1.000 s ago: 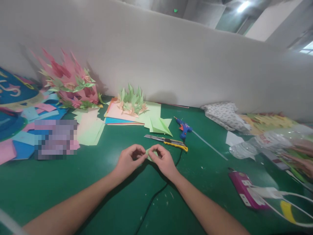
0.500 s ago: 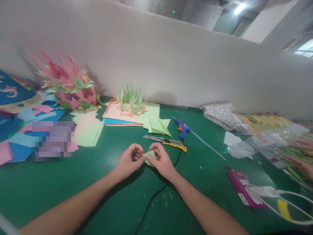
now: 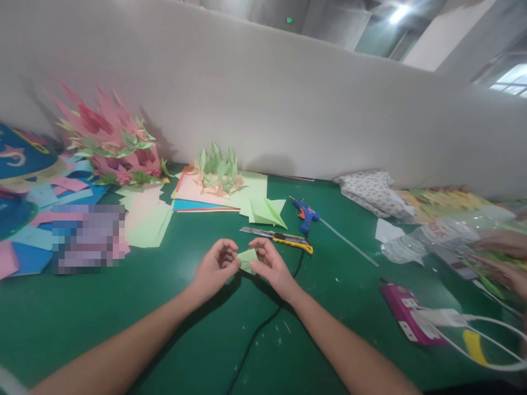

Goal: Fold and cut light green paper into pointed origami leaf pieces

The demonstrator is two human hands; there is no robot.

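Note:
A small piece of light green paper (image 3: 247, 260) is held between my two hands above the table. My left hand (image 3: 216, 269) pinches its left side, thumb against curled fingers. On the other side my right hand (image 3: 272, 269) grips the paper between thumb and fingers. Just beyond the hands lies a yellow utility knife (image 3: 288, 240) with its blade out. A blue glue gun (image 3: 307, 215) rests behind the knife, a clear glue stick extending from it. Folded green paper (image 3: 267, 213) sits farther back.
A green paper crown-like piece (image 3: 219, 167) stands on coloured sheets, with pink folded paper (image 3: 117, 137) at left. Cut paper (image 3: 150, 219) lies nearer. At right are a plastic bottle (image 3: 432, 238), a purple power strip (image 3: 407, 315) and another person's hands (image 3: 502, 258). A black cord (image 3: 257, 332) crosses the table.
The green paper has turned between my fingers and shows more of its width. My hands stay in nearly the same place. At right, the other person's hands have shifted.

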